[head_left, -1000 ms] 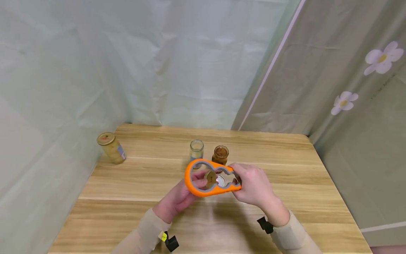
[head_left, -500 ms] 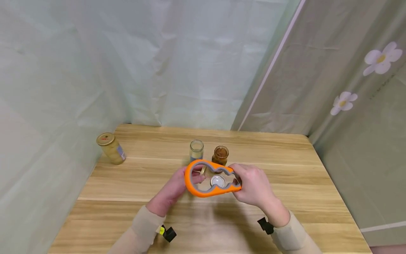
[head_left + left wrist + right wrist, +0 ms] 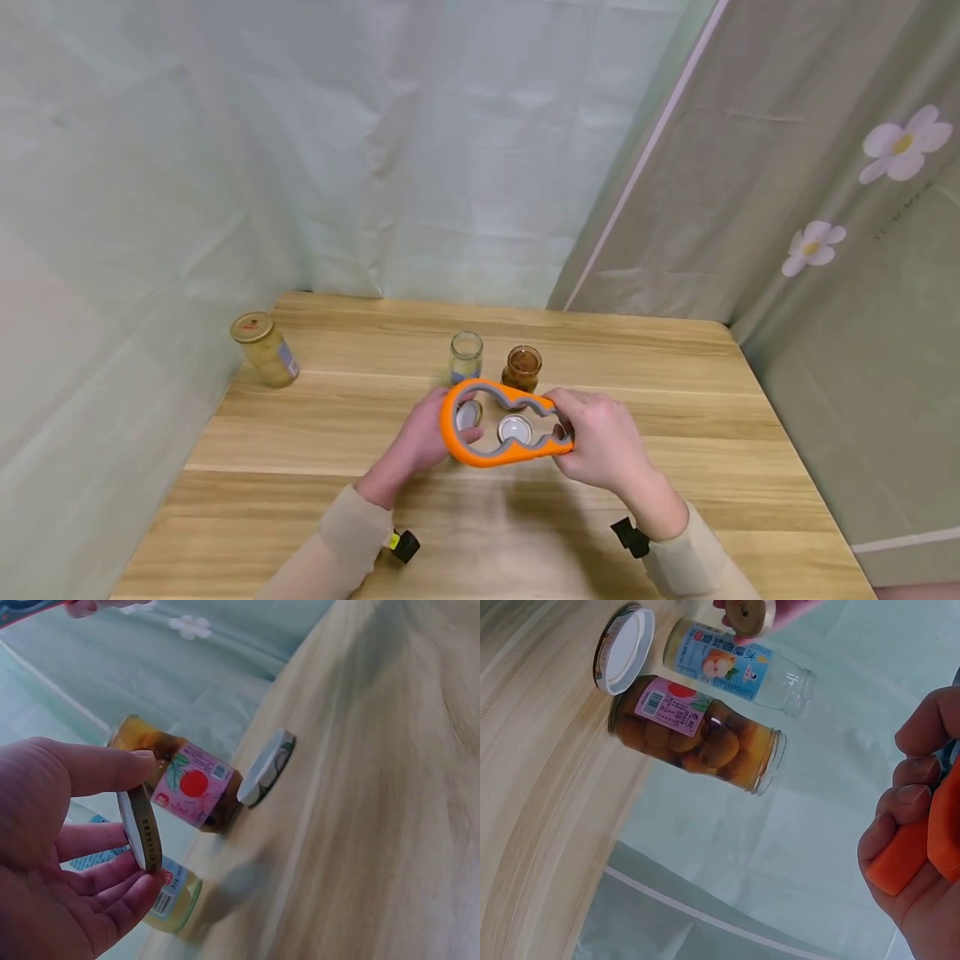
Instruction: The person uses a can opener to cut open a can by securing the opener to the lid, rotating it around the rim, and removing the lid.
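My left hand (image 3: 423,429) pinches a gold jar lid (image 3: 146,829) between thumb and fingers, its white inside turned toward the head view. In my right hand (image 3: 600,433) is an orange jar opener (image 3: 448,425) with a grey wavy lining, gripped at its narrow end. Its wide loop overlaps the left fingers and lid in the head view. A second lid (image 3: 515,429) lies white side up on the table. Just behind stand two lidless jars: one of brown fruit with a pink label (image 3: 697,735), one with a blue label and pale contents low inside (image 3: 720,664).
At the table's left edge stands a taller jar (image 3: 264,350) of pale contents, its gold lid on. The wooden table (image 3: 637,358) is bordered by hanging curtains (image 3: 450,150) at the back and sides.
The left hand has drawn slightly left and turned the held lid from its gold top, through edge-on, to its white inside. The right hand and jar opener stay nearly still.
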`<act>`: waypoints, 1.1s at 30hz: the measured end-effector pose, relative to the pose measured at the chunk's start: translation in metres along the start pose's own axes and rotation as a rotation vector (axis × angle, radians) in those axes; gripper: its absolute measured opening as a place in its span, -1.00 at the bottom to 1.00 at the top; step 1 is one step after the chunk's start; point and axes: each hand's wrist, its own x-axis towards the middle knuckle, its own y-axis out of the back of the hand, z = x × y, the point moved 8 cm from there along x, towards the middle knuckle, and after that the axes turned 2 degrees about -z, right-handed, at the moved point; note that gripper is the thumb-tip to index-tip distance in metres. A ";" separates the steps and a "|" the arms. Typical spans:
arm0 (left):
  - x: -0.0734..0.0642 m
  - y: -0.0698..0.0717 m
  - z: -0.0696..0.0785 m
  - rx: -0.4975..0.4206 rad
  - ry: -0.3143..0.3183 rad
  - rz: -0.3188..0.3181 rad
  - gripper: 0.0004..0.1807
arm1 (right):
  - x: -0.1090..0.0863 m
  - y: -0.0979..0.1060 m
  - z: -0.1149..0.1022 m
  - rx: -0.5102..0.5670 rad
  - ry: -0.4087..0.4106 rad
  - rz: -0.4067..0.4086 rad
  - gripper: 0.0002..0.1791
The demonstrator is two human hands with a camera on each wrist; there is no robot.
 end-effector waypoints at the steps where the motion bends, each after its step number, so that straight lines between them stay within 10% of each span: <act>1: 0.000 -0.001 -0.001 0.000 0.001 -0.001 -0.37 | 0.000 0.000 0.000 0.000 0.000 -0.001 -0.56; 15: 0.000 -0.008 -0.001 0.033 -0.104 0.017 -0.34 | 0.000 0.004 0.002 -0.007 -0.018 -0.003 -0.56; 22: 0.004 -0.010 0.001 0.018 -0.202 0.045 -0.69 | 0.001 0.005 0.004 -0.003 -0.028 -0.003 -0.55; 33: 0.001 -0.014 -0.018 0.073 -0.059 0.031 -0.66 | -0.001 0.005 0.003 -0.002 -0.031 -0.001 -0.56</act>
